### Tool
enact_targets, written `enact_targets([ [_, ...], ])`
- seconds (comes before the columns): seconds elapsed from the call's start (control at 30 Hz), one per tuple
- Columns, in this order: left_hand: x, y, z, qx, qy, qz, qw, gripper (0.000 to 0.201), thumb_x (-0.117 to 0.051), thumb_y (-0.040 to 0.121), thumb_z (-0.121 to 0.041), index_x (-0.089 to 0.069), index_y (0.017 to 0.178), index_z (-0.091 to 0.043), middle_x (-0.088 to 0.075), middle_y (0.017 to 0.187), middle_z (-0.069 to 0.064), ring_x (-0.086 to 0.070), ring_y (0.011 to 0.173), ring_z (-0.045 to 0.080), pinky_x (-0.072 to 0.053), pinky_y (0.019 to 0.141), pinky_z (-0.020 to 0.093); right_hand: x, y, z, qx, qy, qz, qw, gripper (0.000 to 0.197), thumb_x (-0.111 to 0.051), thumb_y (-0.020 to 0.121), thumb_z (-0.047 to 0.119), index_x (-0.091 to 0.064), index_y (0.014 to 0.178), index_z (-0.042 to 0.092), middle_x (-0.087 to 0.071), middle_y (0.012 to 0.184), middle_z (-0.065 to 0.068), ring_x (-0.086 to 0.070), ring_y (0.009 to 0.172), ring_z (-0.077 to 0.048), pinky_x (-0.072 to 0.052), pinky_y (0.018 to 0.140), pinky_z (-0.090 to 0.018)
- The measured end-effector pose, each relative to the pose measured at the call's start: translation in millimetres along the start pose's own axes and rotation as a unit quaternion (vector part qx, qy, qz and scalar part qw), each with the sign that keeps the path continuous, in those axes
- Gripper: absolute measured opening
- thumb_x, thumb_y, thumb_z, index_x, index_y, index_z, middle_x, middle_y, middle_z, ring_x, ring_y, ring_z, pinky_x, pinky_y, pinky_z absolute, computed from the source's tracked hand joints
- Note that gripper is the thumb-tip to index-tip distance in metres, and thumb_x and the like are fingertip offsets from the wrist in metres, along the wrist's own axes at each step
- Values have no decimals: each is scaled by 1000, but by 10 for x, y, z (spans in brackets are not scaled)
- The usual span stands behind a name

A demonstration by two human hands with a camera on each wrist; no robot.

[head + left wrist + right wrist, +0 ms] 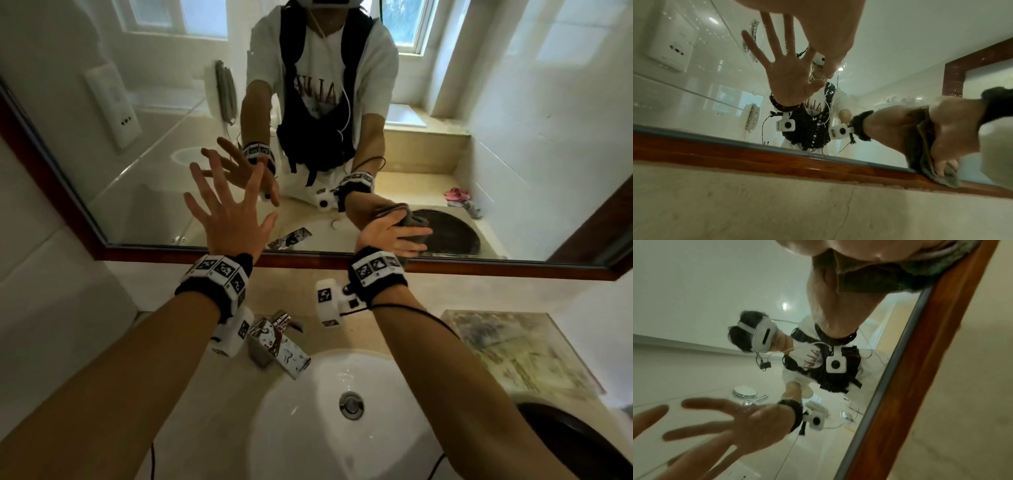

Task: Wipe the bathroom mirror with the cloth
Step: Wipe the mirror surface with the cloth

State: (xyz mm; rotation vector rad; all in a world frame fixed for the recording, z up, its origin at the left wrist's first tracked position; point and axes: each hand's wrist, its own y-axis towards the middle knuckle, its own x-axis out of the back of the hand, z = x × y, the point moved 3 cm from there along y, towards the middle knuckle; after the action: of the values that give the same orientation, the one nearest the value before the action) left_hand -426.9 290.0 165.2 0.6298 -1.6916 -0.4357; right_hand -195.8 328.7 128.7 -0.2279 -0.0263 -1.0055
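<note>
1. left hand (233,219), fingers spread wide, is raised at the mirror (513,154), left of centre.
2. right hand (387,236) grips the grey cloth (412,224) against the glass, right of centre, just above the lower frame.

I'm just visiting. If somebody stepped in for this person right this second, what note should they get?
Left hand: open, fingers spread, up at the mirror; contact with the glass unclear.
Right hand: holds the grey cloth, pressing it on the glass by the bottom wooden frame.
Done: cannot tell how much is wiped; specks dot the glass in the left wrist view.
Left: probably wipe the rest, above and to the left.
</note>
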Motion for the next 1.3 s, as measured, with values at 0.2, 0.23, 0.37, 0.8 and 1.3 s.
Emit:
enact_targets([
  [0.2,23,-106,-95,34,-39,32,998,94,-71,78,-52,-8,148,-44,15,159,20,13,143,46,-13,108,72,295,193,-64,-10,-3,60,998,71,-32,102,46,8,154,18,4,160,-24,-5,147,-42,-6,119,-48],
  [0.23,29,-123,-126,32,-44,37,998,93,-70,79,-52,-9,148,-44,17,158,19,15,143,45,-11,108,72,331,192,-90,1,-15,63,998,69,-32,102,45,5,155,20,1,160,-24,-10,146,-41,-10,119,-47],
  [0.37,95,-152,-202,17,-49,54,997,90,-66,82,-53,-6,148,-44,23,157,16,20,143,41,-8,108,72,537,207,-126,17,-51,36,998,59,-38,100,43,-16,154,33,-25,149,-22,-41,127,-40,-35,109,-45],
  [0.8,172,116,-175,-32,-60,42,997,101,-70,78,-54,2,150,-46,21,158,17,17,144,42,-13,106,74,712,44,-100,-50,153,29,986,18,-56,88,6,-54,100,18,-65,98,-15,-61,79,-28,-45,62,-27],
  [1.3,-29,184,-114,-38,-44,67,996,110,-74,76,-50,10,147,-48,23,156,17,18,141,48,-15,101,79,337,-515,-359,-57,87,157,982,14,-59,86,10,-61,95,21,-63,99,-6,-62,96,-26,-52,79,-29],
])
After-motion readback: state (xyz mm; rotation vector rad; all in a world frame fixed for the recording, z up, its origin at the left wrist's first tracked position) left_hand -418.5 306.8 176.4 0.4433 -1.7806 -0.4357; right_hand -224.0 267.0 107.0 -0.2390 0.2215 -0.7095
